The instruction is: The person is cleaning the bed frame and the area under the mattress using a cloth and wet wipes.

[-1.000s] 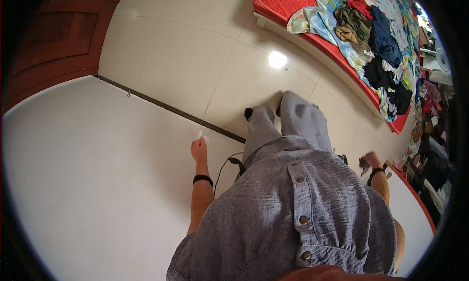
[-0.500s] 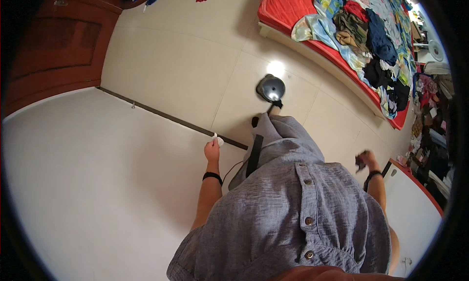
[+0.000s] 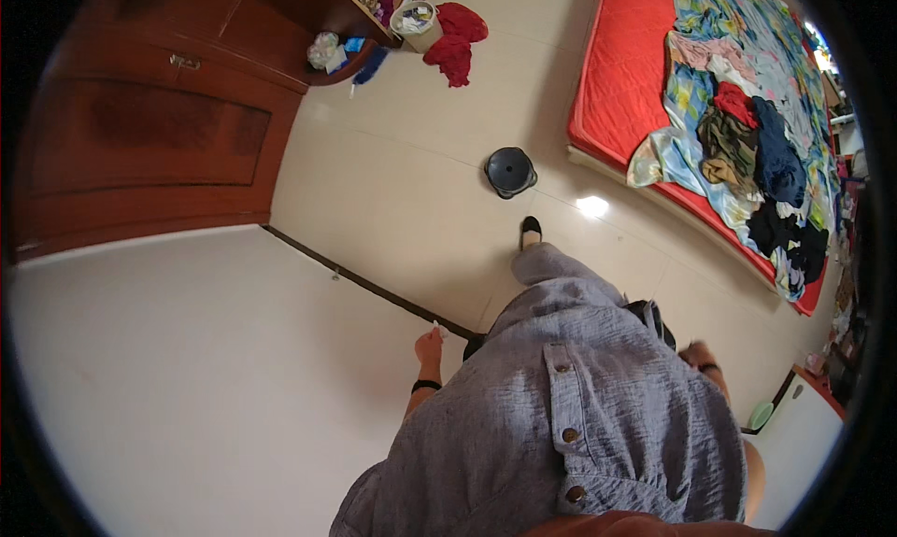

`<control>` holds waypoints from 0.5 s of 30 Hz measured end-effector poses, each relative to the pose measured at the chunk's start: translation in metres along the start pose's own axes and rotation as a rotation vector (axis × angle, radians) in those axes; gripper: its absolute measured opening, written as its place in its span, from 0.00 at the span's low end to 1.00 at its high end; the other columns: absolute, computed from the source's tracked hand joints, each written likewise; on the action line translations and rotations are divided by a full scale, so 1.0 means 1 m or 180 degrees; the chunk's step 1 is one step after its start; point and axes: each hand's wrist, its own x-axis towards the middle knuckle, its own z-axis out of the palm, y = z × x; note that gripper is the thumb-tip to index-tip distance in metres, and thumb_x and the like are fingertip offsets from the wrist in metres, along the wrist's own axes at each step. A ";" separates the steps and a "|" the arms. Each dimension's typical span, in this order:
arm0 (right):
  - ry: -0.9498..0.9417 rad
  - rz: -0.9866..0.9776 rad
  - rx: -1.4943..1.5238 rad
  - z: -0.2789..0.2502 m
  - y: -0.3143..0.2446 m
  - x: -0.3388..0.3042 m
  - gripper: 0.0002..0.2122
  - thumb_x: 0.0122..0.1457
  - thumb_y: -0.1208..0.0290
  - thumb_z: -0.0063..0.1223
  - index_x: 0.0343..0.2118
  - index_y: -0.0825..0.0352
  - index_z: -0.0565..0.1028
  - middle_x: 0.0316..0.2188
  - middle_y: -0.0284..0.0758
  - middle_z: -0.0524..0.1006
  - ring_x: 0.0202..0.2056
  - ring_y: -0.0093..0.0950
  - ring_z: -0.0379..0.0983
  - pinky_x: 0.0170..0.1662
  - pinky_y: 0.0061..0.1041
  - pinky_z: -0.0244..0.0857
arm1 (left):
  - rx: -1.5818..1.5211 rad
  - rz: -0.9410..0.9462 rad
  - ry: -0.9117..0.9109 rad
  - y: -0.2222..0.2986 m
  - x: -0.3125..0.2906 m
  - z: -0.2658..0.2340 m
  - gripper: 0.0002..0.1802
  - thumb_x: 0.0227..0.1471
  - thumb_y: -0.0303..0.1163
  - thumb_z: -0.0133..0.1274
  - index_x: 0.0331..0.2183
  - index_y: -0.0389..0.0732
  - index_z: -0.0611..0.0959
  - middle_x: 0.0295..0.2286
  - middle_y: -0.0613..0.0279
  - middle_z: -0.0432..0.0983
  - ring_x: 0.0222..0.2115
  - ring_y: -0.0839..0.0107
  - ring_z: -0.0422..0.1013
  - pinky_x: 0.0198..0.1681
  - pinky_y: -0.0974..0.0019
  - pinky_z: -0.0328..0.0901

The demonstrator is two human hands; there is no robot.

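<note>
My left hand [image 3: 429, 346] is closed, with a small white thing [image 3: 436, 325] poking out at the fingertips. It hangs beside the white wall, above the dark skirting strip. On the other side of my grey buttoned garment [image 3: 579, 388], my right hand [image 3: 696, 354] is curled and slightly blurred. A small dark crumpled thing shows at its fingers, its kind not plain. Both wrists wear black bands. One foot in a black shoe [image 3: 532, 225] steps forward on the tiles. Ahead of it a dark round pan-like thing [image 3: 510, 173] sits on the floor.
A red bed [image 3: 621, 61] heaped with clothes [image 3: 757, 149] stands to the right. Ahead are a white bucket [image 3: 418, 28] and red cloth [image 3: 455, 47]. A brown wooden door [image 3: 149, 145] is at left. A white cabinet [image 3: 808, 448] and green bowl [image 3: 761, 416] are at lower right.
I have stepped forward and my view has shifted, bringing the bucket and red cloth fully into sight. My right hand has drawn closer to my side. Both hands remain closed.
</note>
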 end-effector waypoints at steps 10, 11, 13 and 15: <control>0.0973 -0.1059 0.1705 -0.243 -0.230 0.119 0.08 0.43 0.70 0.54 0.20 0.72 0.74 0.19 0.35 0.76 0.20 0.24 0.72 0.24 0.26 0.65 | -0.0684 -0.0194 0.0769 0.090 0.153 -0.109 0.27 0.49 0.50 0.42 0.14 0.37 0.77 0.14 0.56 0.71 0.18 0.61 0.68 0.26 0.59 0.60; 0.1034 -0.1111 0.1581 -0.260 -0.253 0.114 0.08 0.43 0.71 0.54 0.20 0.71 0.74 0.20 0.35 0.76 0.21 0.23 0.72 0.25 0.25 0.65 | -0.0990 -0.0061 0.0728 0.077 0.175 -0.104 0.27 0.48 0.50 0.42 0.14 0.37 0.77 0.14 0.55 0.71 0.19 0.61 0.68 0.26 0.59 0.60; 0.1234 -0.0863 0.1703 -0.252 -0.242 0.130 0.08 0.42 0.70 0.55 0.20 0.71 0.74 0.19 0.35 0.76 0.21 0.23 0.71 0.26 0.24 0.65 | -0.0349 0.0333 0.0425 0.116 0.211 -0.114 0.27 0.46 0.51 0.43 0.14 0.36 0.77 0.14 0.55 0.71 0.19 0.60 0.69 0.28 0.58 0.61; 0.1479 -0.0666 0.1759 -0.240 -0.251 0.122 0.11 0.40 0.69 0.57 0.23 0.73 0.73 0.19 0.39 0.75 0.22 0.28 0.73 0.28 0.26 0.66 | -0.0183 0.0358 0.0234 0.137 0.248 -0.132 0.27 0.46 0.51 0.43 0.14 0.36 0.77 0.14 0.55 0.72 0.20 0.60 0.69 0.28 0.59 0.61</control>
